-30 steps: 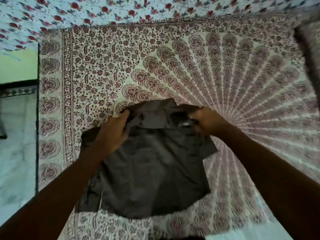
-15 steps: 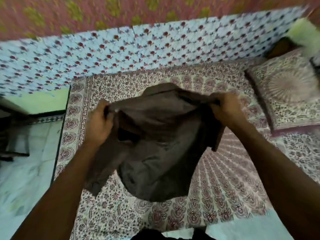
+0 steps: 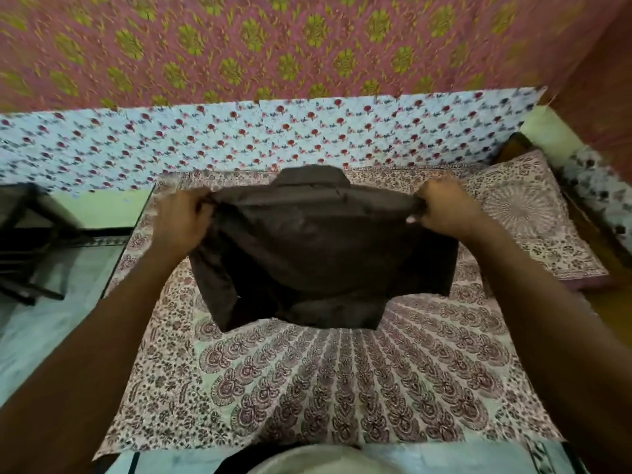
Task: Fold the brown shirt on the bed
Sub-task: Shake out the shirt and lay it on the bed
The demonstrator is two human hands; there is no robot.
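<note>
The left hand (image 3: 181,220) and right hand (image 3: 444,210) each grip one shoulder of the shirt (image 3: 325,254), fingers curled round the cloth. The shirt hangs spread between them over the far half of the bed (image 3: 342,388), collar uppermost; hem contact with the bed cannot be determined. A pillow (image 3: 533,213) lies at the bed's right end.

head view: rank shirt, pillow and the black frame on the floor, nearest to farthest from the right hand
1. Shirt: gripped by the right hand, held above the bed.
2. Pillow: on the bed, to its right.
3. Black frame: on the floor, far left.
</note>
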